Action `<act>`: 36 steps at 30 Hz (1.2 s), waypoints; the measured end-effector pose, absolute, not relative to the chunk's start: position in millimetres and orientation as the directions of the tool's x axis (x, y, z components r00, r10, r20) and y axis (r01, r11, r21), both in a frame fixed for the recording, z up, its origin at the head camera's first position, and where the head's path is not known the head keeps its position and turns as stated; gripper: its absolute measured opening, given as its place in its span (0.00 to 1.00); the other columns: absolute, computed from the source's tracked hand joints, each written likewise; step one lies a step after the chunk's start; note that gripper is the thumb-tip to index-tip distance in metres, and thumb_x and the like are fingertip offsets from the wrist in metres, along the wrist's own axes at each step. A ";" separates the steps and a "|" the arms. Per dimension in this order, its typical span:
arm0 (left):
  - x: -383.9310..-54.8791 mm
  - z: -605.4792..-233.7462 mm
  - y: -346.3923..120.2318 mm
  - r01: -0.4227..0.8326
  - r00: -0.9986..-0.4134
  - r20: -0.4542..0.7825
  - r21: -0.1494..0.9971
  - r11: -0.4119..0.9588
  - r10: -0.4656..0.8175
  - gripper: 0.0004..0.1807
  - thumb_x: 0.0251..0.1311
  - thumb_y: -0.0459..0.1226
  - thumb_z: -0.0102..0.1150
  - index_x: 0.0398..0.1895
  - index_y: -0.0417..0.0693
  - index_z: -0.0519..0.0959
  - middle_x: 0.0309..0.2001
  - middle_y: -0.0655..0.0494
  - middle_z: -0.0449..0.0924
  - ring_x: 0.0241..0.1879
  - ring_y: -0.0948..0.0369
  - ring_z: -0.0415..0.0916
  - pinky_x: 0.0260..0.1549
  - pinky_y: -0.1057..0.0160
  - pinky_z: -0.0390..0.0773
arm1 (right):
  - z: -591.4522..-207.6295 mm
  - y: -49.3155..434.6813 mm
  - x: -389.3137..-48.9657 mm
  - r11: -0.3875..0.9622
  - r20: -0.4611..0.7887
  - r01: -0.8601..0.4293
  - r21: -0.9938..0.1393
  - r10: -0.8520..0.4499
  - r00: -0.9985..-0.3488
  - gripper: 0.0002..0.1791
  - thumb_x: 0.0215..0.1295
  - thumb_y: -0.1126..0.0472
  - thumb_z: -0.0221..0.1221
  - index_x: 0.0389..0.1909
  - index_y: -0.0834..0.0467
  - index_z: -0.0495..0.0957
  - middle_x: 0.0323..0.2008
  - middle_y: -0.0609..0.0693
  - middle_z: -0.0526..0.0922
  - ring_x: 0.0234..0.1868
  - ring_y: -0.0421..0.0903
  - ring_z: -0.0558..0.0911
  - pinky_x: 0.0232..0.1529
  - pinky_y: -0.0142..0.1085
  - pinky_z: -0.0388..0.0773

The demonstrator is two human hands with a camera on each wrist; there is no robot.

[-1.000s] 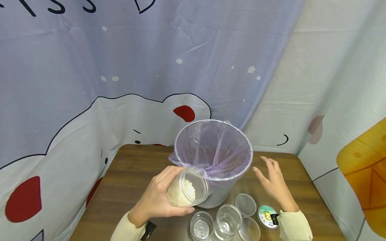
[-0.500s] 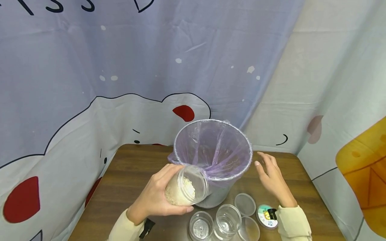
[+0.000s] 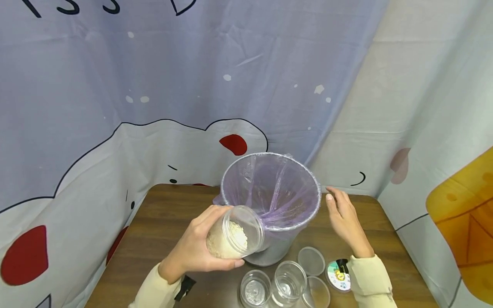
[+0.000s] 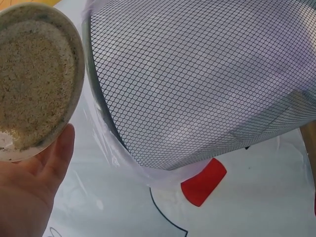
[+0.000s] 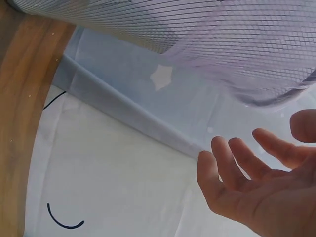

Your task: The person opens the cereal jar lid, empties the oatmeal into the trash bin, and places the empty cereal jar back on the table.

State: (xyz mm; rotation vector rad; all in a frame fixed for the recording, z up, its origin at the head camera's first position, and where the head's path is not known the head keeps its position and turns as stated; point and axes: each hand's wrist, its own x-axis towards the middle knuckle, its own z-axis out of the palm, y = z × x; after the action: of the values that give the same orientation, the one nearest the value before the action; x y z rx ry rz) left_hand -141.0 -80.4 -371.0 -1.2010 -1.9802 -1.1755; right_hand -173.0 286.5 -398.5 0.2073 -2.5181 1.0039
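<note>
My left hand (image 3: 196, 244) grips a clear plastic jar (image 3: 236, 233) tilted on its side, its mouth turned to the right. Pale, grain-like contents lie inside it, and their underside shows through the jar's base in the left wrist view. Just behind the jar stands a mesh wastebasket (image 4: 197, 84), lined with a thin purple bag (image 3: 269, 188) folded over its rim. Beside the basket's right side, my right hand (image 3: 346, 218) hovers with fingers loosely bent, holding nothing; a gap separates it from the rim in the right wrist view.
Two clear jars (image 3: 289, 284) stand at the table's front, with two clear lids (image 3: 311, 261) lying beside them. A round piece with a colourful label (image 3: 339, 276) lies by the right sleeve. A printed curtain (image 3: 173, 77) hangs behind the wooden table (image 3: 169, 214).
My right hand has moved slightly up and inward, closer to the basket's rim. The left hand and tilted jar have shifted slightly up and left.
</note>
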 end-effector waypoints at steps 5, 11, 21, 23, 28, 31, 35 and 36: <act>-143.6 -367.3 -78.0 0.892 -0.452 0.794 0.404 0.203 0.406 0.49 0.23 0.52 0.76 0.55 0.40 0.70 0.45 0.51 0.75 0.44 0.58 0.72 0.48 0.70 0.71 | -390.4 281.9 -176.4 0.671 0.407 -0.244 -0.700 0.094 -0.908 0.25 0.71 0.52 0.42 0.62 0.61 0.62 0.55 0.61 0.70 0.52 0.57 0.73 0.49 0.51 0.70; -134.6 -347.8 -77.8 0.902 -0.431 0.814 0.397 0.168 0.390 0.46 0.23 0.48 0.77 0.51 0.34 0.71 0.43 0.48 0.76 0.42 0.54 0.72 0.48 0.72 0.70 | -384.2 271.2 -180.1 0.623 0.399 -0.236 -0.746 0.134 -0.907 0.26 0.70 0.48 0.43 0.63 0.58 0.61 0.57 0.59 0.71 0.54 0.56 0.74 0.49 0.51 0.72; -129.9 -323.0 -75.6 0.920 -0.391 0.850 0.367 0.138 0.352 0.44 0.23 0.43 0.78 0.48 0.29 0.72 0.41 0.45 0.76 0.40 0.53 0.72 0.47 0.72 0.70 | -374.5 261.5 -189.0 0.624 0.444 -0.269 -0.734 0.141 -0.885 0.22 0.69 0.53 0.44 0.60 0.59 0.67 0.56 0.58 0.70 0.55 0.53 0.71 0.51 0.48 0.70; -131.8 -321.5 -76.1 0.923 -0.385 0.855 0.362 0.131 0.347 0.44 0.22 0.43 0.78 0.48 0.28 0.72 0.41 0.44 0.76 0.40 0.53 0.72 0.47 0.72 0.71 | -371.7 258.2 -191.2 0.618 0.447 -0.273 -0.737 0.143 -0.883 0.22 0.69 0.53 0.44 0.59 0.60 0.67 0.56 0.58 0.69 0.55 0.52 0.71 0.50 0.48 0.71; -137.9 -323.8 -77.4 0.933 -0.358 0.867 0.325 0.152 0.347 0.45 0.22 0.45 0.78 0.47 0.28 0.72 0.41 0.44 0.76 0.39 0.53 0.72 0.47 0.72 0.71 | -364.4 250.3 -195.6 0.646 0.428 -0.248 -0.722 0.135 -0.894 0.24 0.68 0.52 0.45 0.61 0.59 0.66 0.57 0.59 0.68 0.55 0.54 0.71 0.49 0.49 0.72; -144.6 -329.9 -78.9 0.944 -0.322 0.884 0.274 0.184 0.338 0.47 0.21 0.48 0.77 0.48 0.28 0.72 0.41 0.44 0.76 0.39 0.54 0.72 0.45 0.70 0.71 | -361.5 245.2 -198.5 0.679 0.415 -0.219 -0.700 0.138 -0.899 0.25 0.68 0.52 0.45 0.62 0.59 0.65 0.58 0.60 0.67 0.54 0.56 0.71 0.49 0.50 0.71; -153.4 -336.6 -82.2 0.950 -0.291 0.896 0.230 0.212 0.335 0.49 0.20 0.51 0.77 0.49 0.29 0.72 0.41 0.45 0.77 0.39 0.55 0.72 0.44 0.68 0.71 | -361.6 239.8 -201.7 0.703 0.393 -0.187 -0.686 0.141 -0.909 0.27 0.67 0.50 0.46 0.63 0.59 0.64 0.59 0.61 0.66 0.56 0.58 0.69 0.55 0.52 0.66; -154.7 -337.1 -83.2 0.949 -0.291 0.897 0.227 0.217 0.334 0.49 0.20 0.51 0.77 0.49 0.29 0.72 0.41 0.45 0.76 0.39 0.55 0.72 0.45 0.68 0.71 | -362.2 238.9 -202.2 0.707 0.385 -0.180 -0.684 0.139 -0.913 0.27 0.67 0.50 0.47 0.64 0.59 0.63 0.59 0.62 0.66 0.58 0.58 0.68 0.56 0.53 0.64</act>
State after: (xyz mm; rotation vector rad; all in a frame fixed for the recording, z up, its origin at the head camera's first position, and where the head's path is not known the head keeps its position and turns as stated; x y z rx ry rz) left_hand -154.7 -83.2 -337.1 -1.1983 -1.7632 -1.0687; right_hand -202.2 238.9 -362.2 0.0319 -2.5040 1.0644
